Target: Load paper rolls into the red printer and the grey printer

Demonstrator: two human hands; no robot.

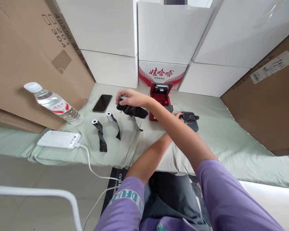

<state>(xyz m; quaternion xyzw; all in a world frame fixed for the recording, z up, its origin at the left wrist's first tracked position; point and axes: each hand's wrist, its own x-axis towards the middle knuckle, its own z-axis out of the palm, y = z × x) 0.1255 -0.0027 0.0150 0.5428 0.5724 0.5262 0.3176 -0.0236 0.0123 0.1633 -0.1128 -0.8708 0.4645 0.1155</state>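
Right fingers (125, 100) around one black-tailed roll (131, 109), two more rolls (103, 128) apparently alongside.

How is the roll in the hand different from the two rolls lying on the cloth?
The held roll is up off the cloth in the right hand; the two lying rolls rest on the green cloth, untouched. The held roll's black strip hangs toward the red printer; theirs lie flat, pointing toward the person. All three are small rolls with black strips trailing.

green sheet (221, 134), phone (102, 103), pwr bank (59, 140), bottle (53, 103)
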